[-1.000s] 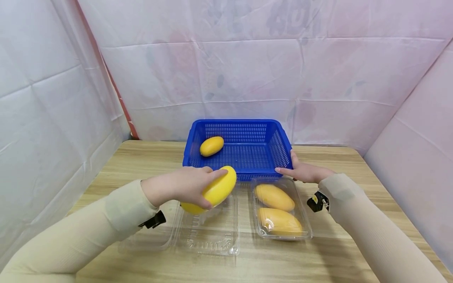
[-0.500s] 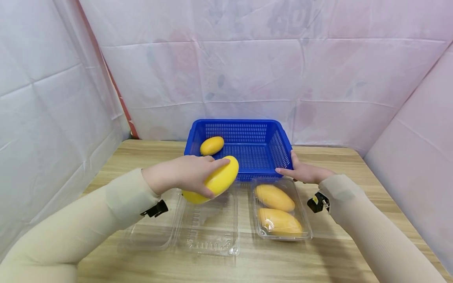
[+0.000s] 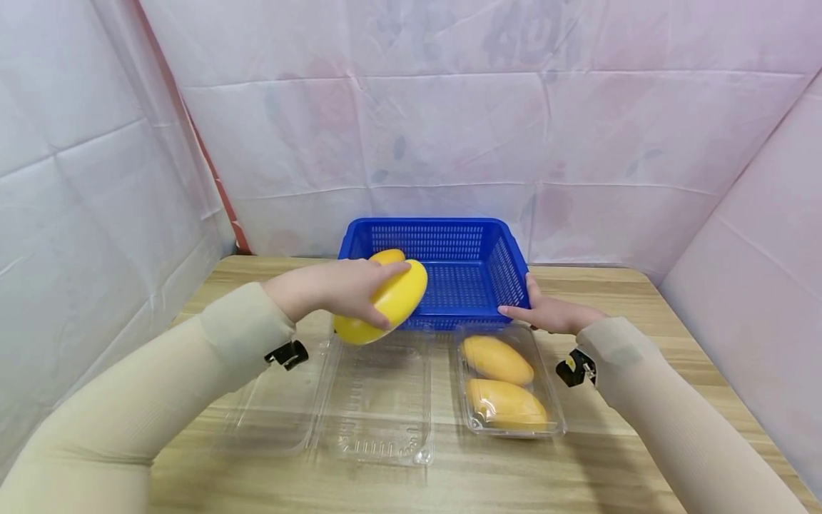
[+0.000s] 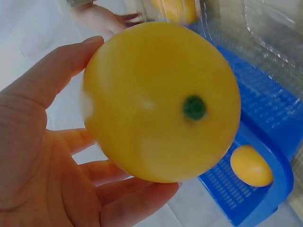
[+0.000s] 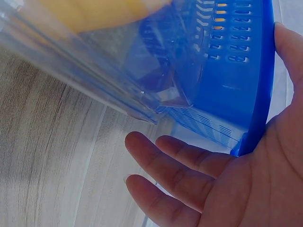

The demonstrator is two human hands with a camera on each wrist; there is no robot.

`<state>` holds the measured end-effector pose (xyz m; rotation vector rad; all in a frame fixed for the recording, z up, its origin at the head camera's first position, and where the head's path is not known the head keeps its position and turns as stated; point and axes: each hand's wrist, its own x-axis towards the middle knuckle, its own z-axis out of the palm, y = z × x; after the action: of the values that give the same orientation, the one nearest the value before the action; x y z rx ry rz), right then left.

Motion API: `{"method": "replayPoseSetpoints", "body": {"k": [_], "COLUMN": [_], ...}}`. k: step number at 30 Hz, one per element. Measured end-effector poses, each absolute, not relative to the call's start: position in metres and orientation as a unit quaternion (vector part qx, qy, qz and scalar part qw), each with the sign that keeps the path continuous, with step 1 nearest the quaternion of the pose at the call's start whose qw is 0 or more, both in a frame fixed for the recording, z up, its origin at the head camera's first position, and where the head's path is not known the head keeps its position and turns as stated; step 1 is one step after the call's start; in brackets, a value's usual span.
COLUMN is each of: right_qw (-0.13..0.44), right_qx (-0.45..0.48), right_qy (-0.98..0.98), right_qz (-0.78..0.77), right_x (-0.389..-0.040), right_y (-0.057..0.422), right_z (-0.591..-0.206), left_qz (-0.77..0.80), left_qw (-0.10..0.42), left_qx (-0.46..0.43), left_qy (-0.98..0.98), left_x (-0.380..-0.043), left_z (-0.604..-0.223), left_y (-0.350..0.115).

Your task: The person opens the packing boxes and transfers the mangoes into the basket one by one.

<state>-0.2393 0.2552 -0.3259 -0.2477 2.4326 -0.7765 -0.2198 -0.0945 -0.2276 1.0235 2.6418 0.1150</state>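
Observation:
My left hand (image 3: pixel 337 285) grips a yellow mango (image 3: pixel 404 293), thumb on one side and fingers on the other; its green stem end faces the left wrist camera. It is held above the front left rim of the blue basket (image 3: pixel 459 314). Another mango (image 3: pixel 387 255) lies inside the basket, partly hidden by the held one. My right hand (image 3: pixel 555 312) rests on the basket's front right corner. In the right wrist view its fingers (image 5: pixel 165 172) extend loosely, fairly straight, with the basket's rim (image 5: pixel 266 71) against the palm.
An open clear plastic box (image 3: pixel 379 421) lies in front of the basket, its other half (image 3: pixel 276 421) spread to the left. To the right, a clear clamshell box (image 3: pixel 555 421) contains two mangoes (image 3: pixel 497 359). Cloth walls (image 3: pixel 449 135) surround the wooden table (image 3: pixel 488 478).
My left hand has carried the mango up and away from over the open plastic box to the basket's front left rim. The right hand stays at the basket corner.

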Motion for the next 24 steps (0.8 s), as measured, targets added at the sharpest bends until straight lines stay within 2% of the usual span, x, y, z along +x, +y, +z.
{"method": "replayPoseSetpoints", "body": {"k": [10, 17, 24], "right_qw": [0.284, 0.285, 0.281], "right_qx": [-0.089, -0.087, -0.089], "right_qy": [0.906, 0.904, 0.907], "right_qz": [-0.302, -0.306, -0.301], "right_x": [-0.240, -0.241, -0.241], "right_y": [0.254, 0.250, 0.248], "right_z": [-0.327, -0.329, -0.328], "left_qz": [0.071, 0.085, 0.088], "left_qw": [0.169, 0.197, 0.204], "left_qx": [0.323, 0.298, 0.289], "left_qy": [0.928, 0.930, 0.931], "left_x": [-0.253, -0.267, -0.281], "left_z": [-0.233, -0.234, -0.234], "left_y": [-0.100, -0.103, -0.101]}}
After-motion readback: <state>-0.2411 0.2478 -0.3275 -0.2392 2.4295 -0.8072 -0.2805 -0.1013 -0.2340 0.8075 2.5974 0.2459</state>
